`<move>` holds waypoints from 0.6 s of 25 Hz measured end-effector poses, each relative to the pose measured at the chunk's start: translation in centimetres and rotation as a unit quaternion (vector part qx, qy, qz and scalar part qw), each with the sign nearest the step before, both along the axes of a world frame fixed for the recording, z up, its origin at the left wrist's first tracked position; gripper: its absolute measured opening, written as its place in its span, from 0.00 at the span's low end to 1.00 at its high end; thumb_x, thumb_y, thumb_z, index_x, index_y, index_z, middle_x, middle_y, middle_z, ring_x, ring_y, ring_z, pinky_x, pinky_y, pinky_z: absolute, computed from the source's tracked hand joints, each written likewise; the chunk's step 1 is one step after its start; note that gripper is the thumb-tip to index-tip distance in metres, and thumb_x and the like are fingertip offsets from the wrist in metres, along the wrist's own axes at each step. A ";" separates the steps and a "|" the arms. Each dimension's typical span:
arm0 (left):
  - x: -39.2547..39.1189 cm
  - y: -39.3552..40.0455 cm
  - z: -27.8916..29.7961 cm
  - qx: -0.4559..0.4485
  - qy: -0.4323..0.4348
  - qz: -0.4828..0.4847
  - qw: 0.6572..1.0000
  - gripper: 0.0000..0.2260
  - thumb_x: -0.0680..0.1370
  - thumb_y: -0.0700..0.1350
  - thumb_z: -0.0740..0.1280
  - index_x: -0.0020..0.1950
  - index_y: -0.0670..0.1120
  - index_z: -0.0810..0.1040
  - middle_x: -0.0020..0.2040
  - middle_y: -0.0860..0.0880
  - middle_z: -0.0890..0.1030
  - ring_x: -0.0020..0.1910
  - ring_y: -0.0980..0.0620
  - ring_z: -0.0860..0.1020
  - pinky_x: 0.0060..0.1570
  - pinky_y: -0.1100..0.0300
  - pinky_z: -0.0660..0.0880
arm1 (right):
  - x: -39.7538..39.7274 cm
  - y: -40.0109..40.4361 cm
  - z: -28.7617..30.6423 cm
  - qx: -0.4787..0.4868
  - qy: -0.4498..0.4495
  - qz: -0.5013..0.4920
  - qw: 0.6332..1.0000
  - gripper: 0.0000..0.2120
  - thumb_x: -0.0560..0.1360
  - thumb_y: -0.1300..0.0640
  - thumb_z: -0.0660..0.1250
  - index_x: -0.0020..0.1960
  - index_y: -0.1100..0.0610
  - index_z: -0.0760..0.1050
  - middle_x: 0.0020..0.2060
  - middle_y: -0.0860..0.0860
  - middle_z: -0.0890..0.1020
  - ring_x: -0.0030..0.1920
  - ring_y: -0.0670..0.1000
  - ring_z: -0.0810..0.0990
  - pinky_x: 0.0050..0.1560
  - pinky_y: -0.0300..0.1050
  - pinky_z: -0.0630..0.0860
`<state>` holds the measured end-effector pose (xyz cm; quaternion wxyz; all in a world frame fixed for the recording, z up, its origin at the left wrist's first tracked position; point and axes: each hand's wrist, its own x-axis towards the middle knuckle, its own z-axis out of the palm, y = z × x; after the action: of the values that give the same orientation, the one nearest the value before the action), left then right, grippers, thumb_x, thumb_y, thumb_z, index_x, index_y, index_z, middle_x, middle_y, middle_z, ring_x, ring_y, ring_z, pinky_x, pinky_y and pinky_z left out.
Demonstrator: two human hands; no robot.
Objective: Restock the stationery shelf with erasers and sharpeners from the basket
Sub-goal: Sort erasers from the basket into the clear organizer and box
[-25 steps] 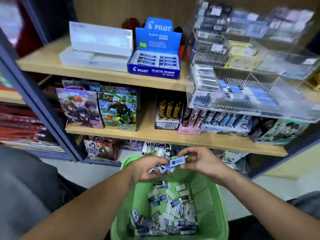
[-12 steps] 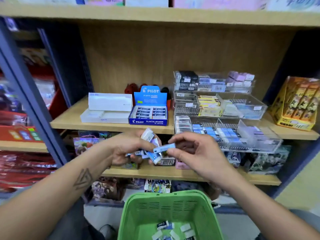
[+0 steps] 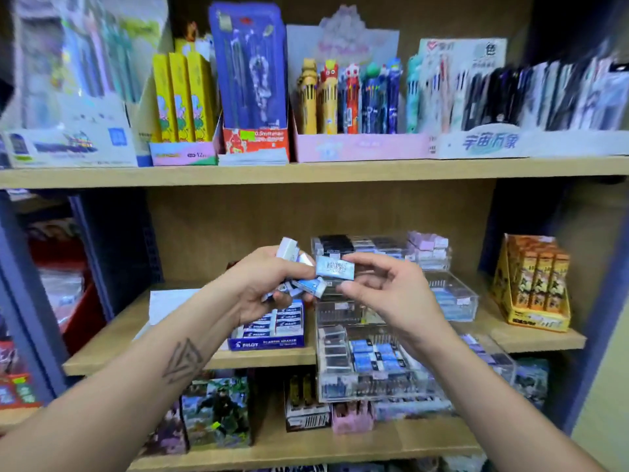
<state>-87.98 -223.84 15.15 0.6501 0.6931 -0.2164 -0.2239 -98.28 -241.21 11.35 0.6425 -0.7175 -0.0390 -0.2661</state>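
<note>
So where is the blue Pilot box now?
In the head view the Pilot box stands on the middle shelf, left of centre, just below the left hand and left of the clear trays.

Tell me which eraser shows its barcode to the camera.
The single eraser pinched in the right hand, barcode facing out. The others sit bunched in the left hand with no barcode visible.
</note>
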 end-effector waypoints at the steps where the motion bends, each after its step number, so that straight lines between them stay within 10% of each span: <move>1: 0.4 -0.8 0.3 0.004 -0.002 0.002 1.000 0.08 0.77 0.33 0.67 0.56 0.35 0.77 0.41 0.36 0.83 0.31 0.47 0.79 0.14 0.69 0.60 | 0.3 -0.7 0.2 -0.022 0.007 -0.012 1.000 0.16 0.71 0.69 0.74 0.56 0.54 0.81 0.38 0.54 0.87 0.42 0.51 0.86 0.47 0.40 0.80; 15: 9.9 -12.6 2.9 0.004 0.009 0.034 0.999 0.07 0.76 0.36 0.72 0.49 0.42 0.75 0.42 0.40 0.83 0.30 0.50 0.80 0.16 0.69 0.62 | 9.5 -14.1 5.1 -0.320 0.129 -0.284 0.895 0.09 0.66 0.58 0.78 0.37 0.48 0.80 0.35 0.45 0.83 0.38 0.48 0.82 0.39 0.42 0.77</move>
<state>-78.08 -236.44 18.07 0.6565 0.7007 -0.1855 -0.2090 -88.74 -255.34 16.47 0.2747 -0.8931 0.1664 -0.3151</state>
